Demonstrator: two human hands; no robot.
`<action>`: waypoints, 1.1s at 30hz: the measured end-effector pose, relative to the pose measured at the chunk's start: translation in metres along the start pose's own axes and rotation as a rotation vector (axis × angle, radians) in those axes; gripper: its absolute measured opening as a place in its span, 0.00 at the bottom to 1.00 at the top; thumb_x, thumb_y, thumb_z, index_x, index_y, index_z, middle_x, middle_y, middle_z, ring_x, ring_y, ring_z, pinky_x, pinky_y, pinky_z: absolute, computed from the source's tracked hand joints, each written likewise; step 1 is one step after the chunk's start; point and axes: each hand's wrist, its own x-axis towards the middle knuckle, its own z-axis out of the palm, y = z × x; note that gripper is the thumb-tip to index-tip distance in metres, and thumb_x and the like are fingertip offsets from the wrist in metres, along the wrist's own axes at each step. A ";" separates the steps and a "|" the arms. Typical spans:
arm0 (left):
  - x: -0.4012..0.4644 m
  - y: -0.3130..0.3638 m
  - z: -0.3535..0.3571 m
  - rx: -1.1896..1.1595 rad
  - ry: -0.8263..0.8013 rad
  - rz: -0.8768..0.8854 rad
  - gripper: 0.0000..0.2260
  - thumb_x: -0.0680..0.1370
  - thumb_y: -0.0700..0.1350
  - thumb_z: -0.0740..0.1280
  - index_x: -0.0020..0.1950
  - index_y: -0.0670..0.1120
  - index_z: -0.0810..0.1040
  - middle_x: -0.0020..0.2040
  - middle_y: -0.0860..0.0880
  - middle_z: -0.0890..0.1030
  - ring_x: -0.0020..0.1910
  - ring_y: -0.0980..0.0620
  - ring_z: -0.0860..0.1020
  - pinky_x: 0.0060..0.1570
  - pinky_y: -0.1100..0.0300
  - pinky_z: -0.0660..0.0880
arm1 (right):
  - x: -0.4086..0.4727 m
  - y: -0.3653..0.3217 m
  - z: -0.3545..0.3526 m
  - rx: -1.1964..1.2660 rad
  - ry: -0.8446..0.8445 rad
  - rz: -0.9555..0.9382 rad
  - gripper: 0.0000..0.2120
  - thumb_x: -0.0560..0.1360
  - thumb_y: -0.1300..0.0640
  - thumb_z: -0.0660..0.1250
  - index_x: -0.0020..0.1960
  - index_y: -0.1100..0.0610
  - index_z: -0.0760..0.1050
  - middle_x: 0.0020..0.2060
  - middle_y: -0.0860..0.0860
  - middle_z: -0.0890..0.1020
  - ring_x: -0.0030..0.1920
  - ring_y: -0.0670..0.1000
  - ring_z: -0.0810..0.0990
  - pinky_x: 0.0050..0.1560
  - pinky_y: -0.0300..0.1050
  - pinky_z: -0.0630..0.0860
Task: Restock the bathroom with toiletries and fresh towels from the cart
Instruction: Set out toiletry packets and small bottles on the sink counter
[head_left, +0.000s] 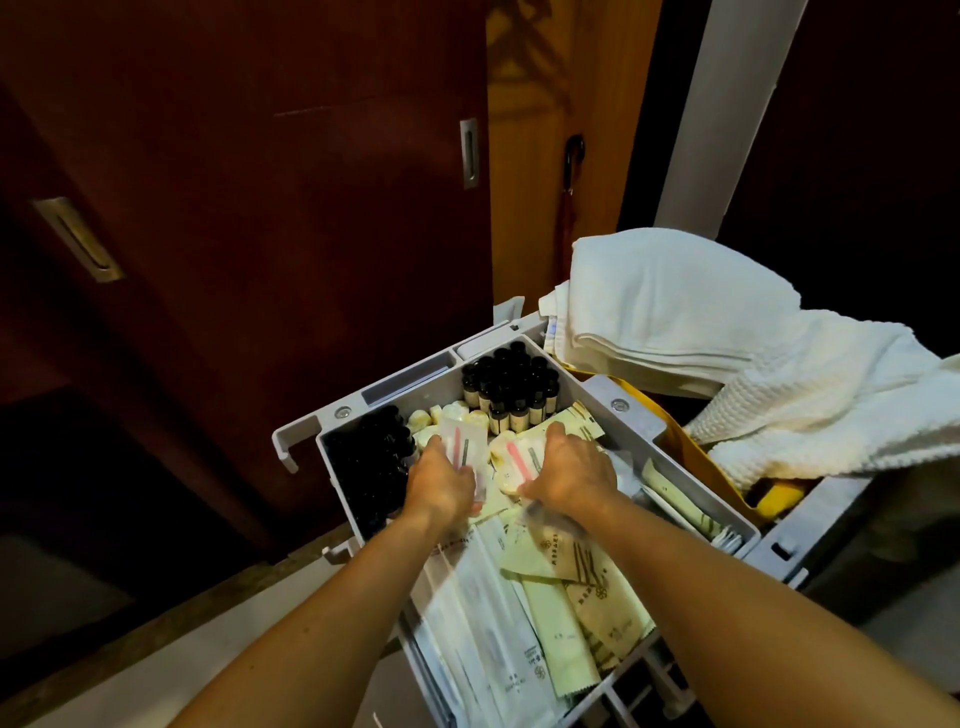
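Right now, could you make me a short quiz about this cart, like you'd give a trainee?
1. True or false: the left hand holds a clear packet with a pink item inside.
2. Where do the white towels lie: A) in the grey tray, B) to the right of it, C) on the floor?
3. What colour are the caps of the small bottles at the tray's far end?

Key: 1 true; 2 B; 3 black.
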 end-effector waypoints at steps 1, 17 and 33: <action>0.000 -0.001 0.000 -0.006 -0.009 0.003 0.13 0.81 0.36 0.63 0.66 0.44 0.69 0.59 0.41 0.76 0.50 0.44 0.81 0.34 0.57 0.82 | -0.001 0.000 -0.001 0.018 -0.008 0.013 0.38 0.65 0.45 0.80 0.67 0.53 0.64 0.62 0.55 0.75 0.65 0.58 0.73 0.61 0.53 0.73; -0.043 0.009 -0.012 -0.331 -0.036 0.002 0.11 0.85 0.47 0.59 0.59 0.40 0.75 0.52 0.38 0.82 0.42 0.43 0.84 0.48 0.39 0.79 | -0.014 0.003 -0.015 1.013 -0.140 -0.043 0.03 0.78 0.56 0.69 0.46 0.53 0.81 0.35 0.46 0.85 0.34 0.46 0.84 0.26 0.35 0.75; -0.153 -0.029 -0.059 -0.471 0.015 0.091 0.08 0.82 0.37 0.63 0.59 0.44 0.78 0.51 0.45 0.83 0.43 0.50 0.84 0.36 0.63 0.80 | -0.131 -0.008 -0.021 1.020 -0.211 -0.154 0.09 0.75 0.64 0.70 0.47 0.51 0.80 0.44 0.46 0.84 0.46 0.48 0.82 0.43 0.42 0.78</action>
